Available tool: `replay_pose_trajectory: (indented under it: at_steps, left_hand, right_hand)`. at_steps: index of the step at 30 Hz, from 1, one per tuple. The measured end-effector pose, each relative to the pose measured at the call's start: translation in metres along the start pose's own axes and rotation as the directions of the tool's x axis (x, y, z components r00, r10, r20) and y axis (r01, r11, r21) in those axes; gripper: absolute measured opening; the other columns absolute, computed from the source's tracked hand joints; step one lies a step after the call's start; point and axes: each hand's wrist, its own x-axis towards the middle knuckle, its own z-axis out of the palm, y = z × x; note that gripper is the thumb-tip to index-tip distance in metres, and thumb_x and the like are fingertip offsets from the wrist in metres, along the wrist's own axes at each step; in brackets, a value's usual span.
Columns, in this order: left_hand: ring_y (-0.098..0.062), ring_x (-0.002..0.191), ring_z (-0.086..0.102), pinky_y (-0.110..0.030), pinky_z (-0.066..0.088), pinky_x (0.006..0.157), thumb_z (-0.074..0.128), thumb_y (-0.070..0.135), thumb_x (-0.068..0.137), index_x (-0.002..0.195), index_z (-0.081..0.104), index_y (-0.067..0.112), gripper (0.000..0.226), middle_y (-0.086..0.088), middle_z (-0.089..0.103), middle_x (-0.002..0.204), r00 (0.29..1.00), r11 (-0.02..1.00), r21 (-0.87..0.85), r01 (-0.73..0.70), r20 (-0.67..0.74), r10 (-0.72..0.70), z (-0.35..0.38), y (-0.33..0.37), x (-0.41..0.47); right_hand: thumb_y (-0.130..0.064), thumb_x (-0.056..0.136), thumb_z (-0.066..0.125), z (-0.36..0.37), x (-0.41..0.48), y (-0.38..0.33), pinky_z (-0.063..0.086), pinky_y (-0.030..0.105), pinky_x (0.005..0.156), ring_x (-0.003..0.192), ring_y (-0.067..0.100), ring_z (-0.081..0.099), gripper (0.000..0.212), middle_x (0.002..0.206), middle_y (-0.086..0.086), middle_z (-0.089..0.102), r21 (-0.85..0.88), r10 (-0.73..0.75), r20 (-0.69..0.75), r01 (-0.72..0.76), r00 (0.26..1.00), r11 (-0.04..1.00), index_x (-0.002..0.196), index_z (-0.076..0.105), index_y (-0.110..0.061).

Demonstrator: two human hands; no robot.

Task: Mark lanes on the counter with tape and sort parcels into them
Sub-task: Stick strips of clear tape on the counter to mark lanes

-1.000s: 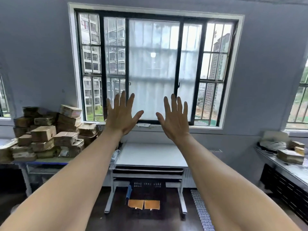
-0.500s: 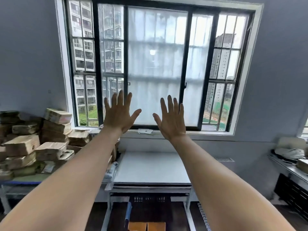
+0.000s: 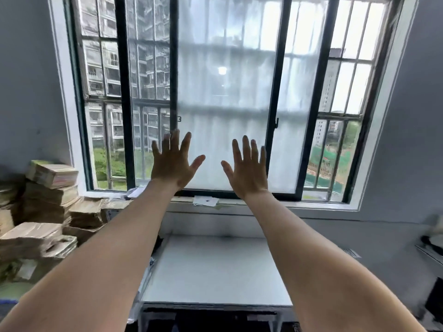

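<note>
Both my arms stretch forward at chest height. My left hand (image 3: 172, 161) and my right hand (image 3: 248, 168) are raised side by side with fingers spread, backs toward me, holding nothing, in front of the window. Below them stands a white table (image 3: 215, 271) with a bare top. A heap of brown paper-wrapped parcels (image 3: 45, 212) is stacked on a surface at the left, apart from both hands. No tape is in view.
A large barred window (image 3: 225, 97) fills the wall ahead, with a white card (image 3: 206, 201) on its sill. At the far right edge a dark counter (image 3: 431, 255) shows only partly. Grey walls flank the window.
The view has moved closer to the table and window. Both hands stay raised and spread, and appear lower in the frame.
</note>
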Motion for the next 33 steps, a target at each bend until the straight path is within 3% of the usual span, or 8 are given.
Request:
replay_pose_trajectory:
  at_steps: [8,24,33]
  left_hand:
    - [-0.033,0.149,0.007,-0.058,0.006,0.118,0.022,0.069,0.094,0.156,0.01,0.023,0.078,-0.012,0.008,0.163,1.0,0.999,-0.034,0.017,0.012,-0.016,0.098,0.0,0.083]
    - [-0.034,0.147,0.012,-0.059,0.01,0.116,0.025,0.066,0.094,0.155,0.016,0.021,0.077,-0.013,0.014,0.161,0.997,0.999,-0.033,0.043,0.061,-0.041,0.321,-0.091,0.268]
    - [-0.034,0.146,0.013,-0.059,0.014,0.116,0.025,0.068,0.093,0.155,0.014,0.023,0.077,-0.011,0.013,0.161,0.989,0.998,-0.039,0.045,0.141,-0.039,0.413,-0.09,0.318]
  right_hand:
    - [-0.056,0.101,0.024,0.107,0.078,0.008,0.001,0.053,0.121,0.151,0.035,0.005,0.07,0.164,0.016,0.004,0.035,-0.017,0.033,0.016,0.999,0.999,0.157,0.01,-0.016]
    - [-0.054,0.101,0.026,0.335,0.264,-0.034,0.005,0.052,0.121,0.15,0.036,0.01,0.069,0.163,0.017,0.01,0.068,-0.011,0.038,0.009,0.999,0.998,0.157,0.014,-0.015]
    - [-0.055,0.101,0.026,0.429,0.315,-0.002,0.003,0.051,0.122,0.15,0.035,0.008,0.069,0.163,0.016,0.009,0.052,0.007,0.086,-0.012,0.996,0.999,0.157,0.012,-0.015]
